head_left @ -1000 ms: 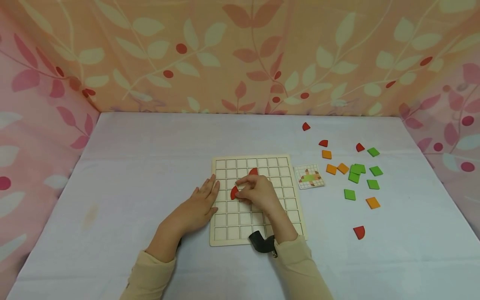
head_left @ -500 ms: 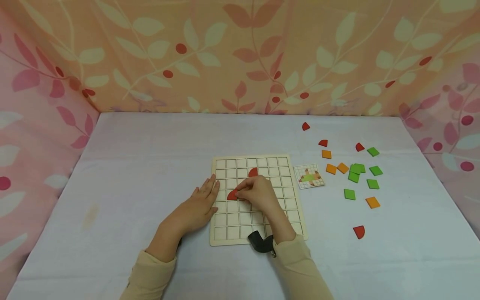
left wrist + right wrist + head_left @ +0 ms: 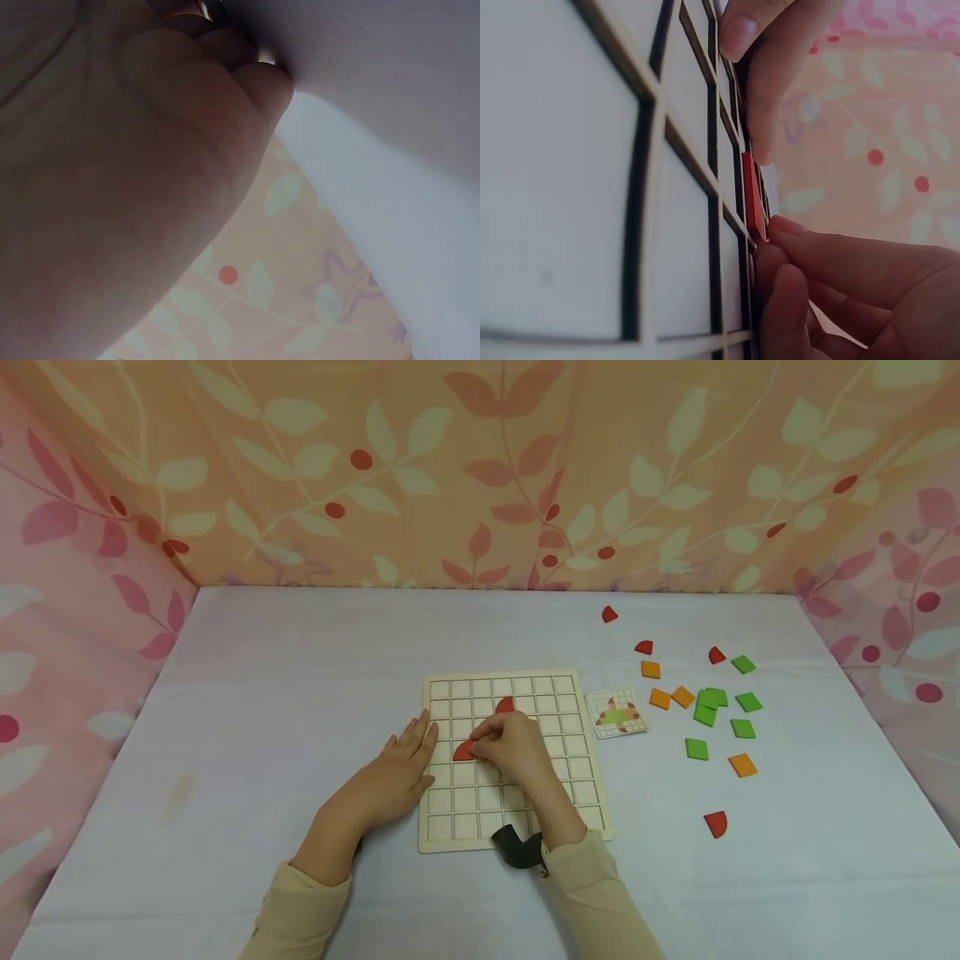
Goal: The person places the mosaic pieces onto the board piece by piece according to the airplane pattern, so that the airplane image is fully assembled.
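A pale wooden board [image 3: 444,827] with a grid of square cells lies on the table. My right hand [image 3: 516,747] is over it, thumb and fingertips pinching a red quarter-circle tile [image 3: 462,752] at a cell in the left part of the grid. In the right wrist view, that red tile [image 3: 751,193] appears edge-on against the grid lines. My left hand [image 3: 393,777] rests with straight fingers on the board's left edge; its palm [image 3: 127,172] fills much of the left wrist view. Another red quarter-circle tile [image 3: 506,703] sits in a cell farther up, partly hidden behind the right hand.
Right of the board lies a small pattern card [image 3: 617,713]. Beyond it are scattered green square tiles [image 3: 697,749], orange square tiles [image 3: 742,765] and red quarter-circle tiles [image 3: 716,824]. A black wrist-worn device [image 3: 517,847] overlaps the board's front edge.
The red tile in my right fingers has turned, so its straight side now runs along the cell's lower line. It has shifted slightly left. My left hand has stayed still.
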{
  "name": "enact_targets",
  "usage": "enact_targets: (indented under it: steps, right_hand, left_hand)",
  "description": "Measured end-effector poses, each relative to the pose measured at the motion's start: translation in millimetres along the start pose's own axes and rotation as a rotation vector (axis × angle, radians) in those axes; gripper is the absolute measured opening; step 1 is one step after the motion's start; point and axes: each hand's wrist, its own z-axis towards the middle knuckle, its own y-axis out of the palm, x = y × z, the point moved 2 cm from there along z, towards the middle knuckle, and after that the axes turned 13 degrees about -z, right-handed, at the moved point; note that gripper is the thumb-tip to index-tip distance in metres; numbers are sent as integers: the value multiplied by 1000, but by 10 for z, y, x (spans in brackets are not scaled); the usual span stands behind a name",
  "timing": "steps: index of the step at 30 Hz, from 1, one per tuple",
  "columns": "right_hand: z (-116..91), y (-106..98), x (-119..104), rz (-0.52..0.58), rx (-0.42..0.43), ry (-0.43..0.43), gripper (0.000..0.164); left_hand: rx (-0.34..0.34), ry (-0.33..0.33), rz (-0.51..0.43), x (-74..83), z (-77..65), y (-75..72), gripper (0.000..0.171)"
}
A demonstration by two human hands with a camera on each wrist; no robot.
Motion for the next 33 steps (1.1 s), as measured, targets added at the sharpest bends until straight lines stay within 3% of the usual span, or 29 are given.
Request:
enact_targets:
  steps: [10, 21, 27, 33]
  right_hand:
    - [-3, -48, 48, 84, -31, -5, 8]
    - [-27, -69, 15, 49, -62, -54, 8]
    - [-55, -160, 202, 216, -85, -25, 11]
    - [-113, -400, 494, 367, -98, 2, 20]
  left_hand:
    - [-3, -13, 7, -12, 2, -3, 68]
    - [-5, -3, -2, -18, 22, 22, 68]
    - [-5, -1, -3, -28, 34, 37, 68]
    - [-6, -5, -23, -18, 13, 11, 68]
